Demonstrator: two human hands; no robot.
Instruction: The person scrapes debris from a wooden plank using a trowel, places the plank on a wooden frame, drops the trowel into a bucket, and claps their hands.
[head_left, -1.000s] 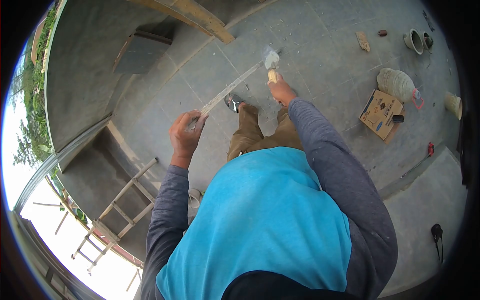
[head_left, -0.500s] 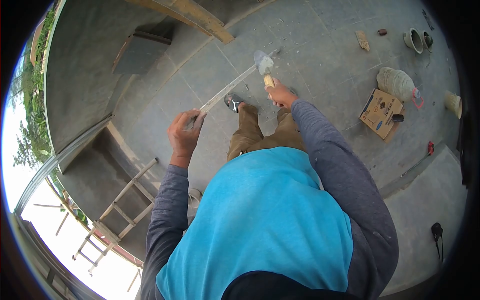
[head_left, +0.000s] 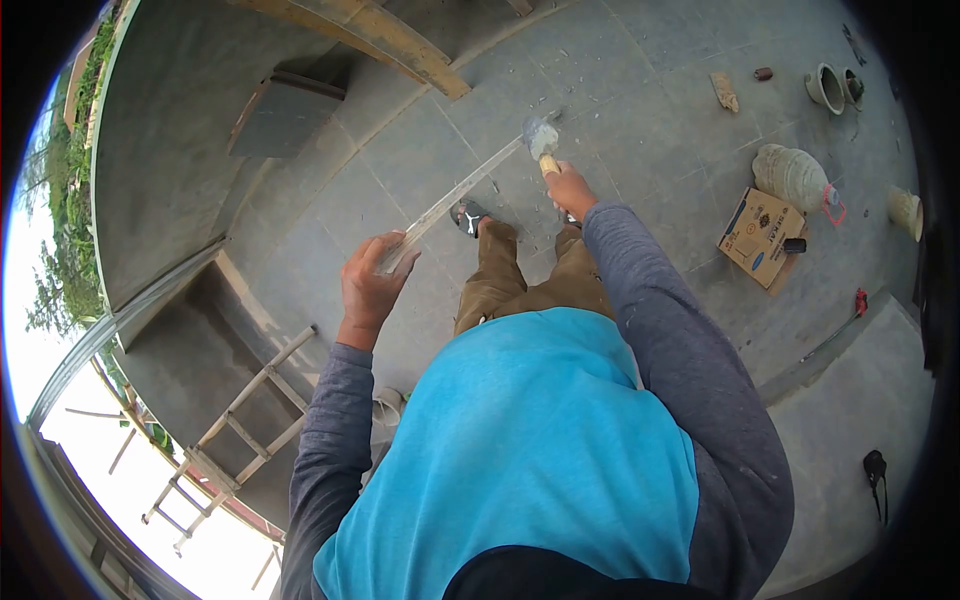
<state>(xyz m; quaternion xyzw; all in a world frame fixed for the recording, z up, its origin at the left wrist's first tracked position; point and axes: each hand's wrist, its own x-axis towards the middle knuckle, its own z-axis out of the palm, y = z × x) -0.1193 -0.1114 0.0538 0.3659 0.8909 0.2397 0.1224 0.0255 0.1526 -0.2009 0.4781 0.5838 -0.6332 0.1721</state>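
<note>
Grey tiles make up the floor (head_left: 660, 180) across the far and middle of the scene, with a ladder (head_left: 268, 373) at the left, well apart from the hands. Next in length is a long pale strip (head_left: 460, 192), slanting from the left hand (head_left: 372, 285) toward the far middle. To the right lies printed cardboard (head_left: 755, 240), with a cloudy jug (head_left: 788, 178) just beyond it. Smaller is the trowel (head_left: 543, 142), its blade coated with pale paste, at the strip's far end; whether blade and strip touch, I cannot tell. The left hand pinches the strip's near end between thumb and fingers, while the right hand (head_left: 570, 192) is wrapped round the trowel's light handle.

By the look of it, the step in hand is working the blade against the strip's far end, one hand steadying and the other steering. The next move would call for a firm left pinch, so the strip cannot swing, and a level right wrist, so the paste does not slide off.
</note>
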